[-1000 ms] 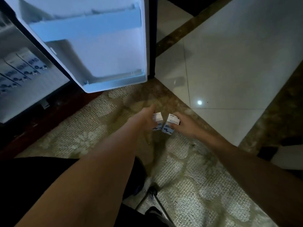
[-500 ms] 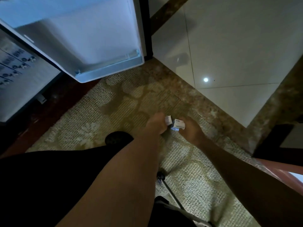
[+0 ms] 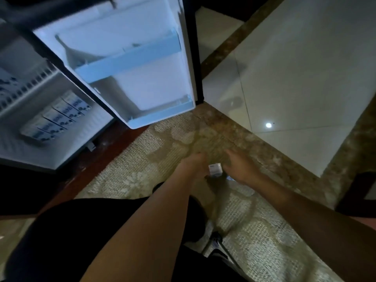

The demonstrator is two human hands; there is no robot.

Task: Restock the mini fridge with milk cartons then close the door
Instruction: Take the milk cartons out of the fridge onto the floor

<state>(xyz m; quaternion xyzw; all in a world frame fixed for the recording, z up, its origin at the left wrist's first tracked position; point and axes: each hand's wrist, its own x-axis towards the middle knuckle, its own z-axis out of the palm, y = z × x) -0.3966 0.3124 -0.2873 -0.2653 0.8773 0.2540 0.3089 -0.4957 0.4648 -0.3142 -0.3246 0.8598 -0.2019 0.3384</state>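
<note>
The mini fridge (image 3: 67, 147) stands open at the left, its white door (image 3: 142, 86) swung out toward me. A row of several white and blue milk cartons (image 3: 57, 117) lies on its lower shelf. More cartons (image 3: 6, 83) sit blurred on the wire shelf above. Both my hands are low over the rug. My left hand (image 3: 193, 165) curls against a small milk carton (image 3: 215, 169) that stands between the hands. My right hand (image 3: 239, 169) is just right of it, fingers pointing forward. A sliver of a second carton (image 3: 230, 178) shows under its palm; the grip is hidden.
A patterned beige rug (image 3: 142, 159) lies under my hands, edged by a brown marble strip (image 3: 264, 155) and glossy white tiles (image 3: 305, 78). A thin metal stand (image 3: 218, 240) rises near my knees. Dark furniture (image 3: 356, 192) is at the right edge.
The view has tilted back up, so the fridge shelves and door show again. Only one carton is now plainly visible between my hands, and my right hand's fingers have stretched forward.
</note>
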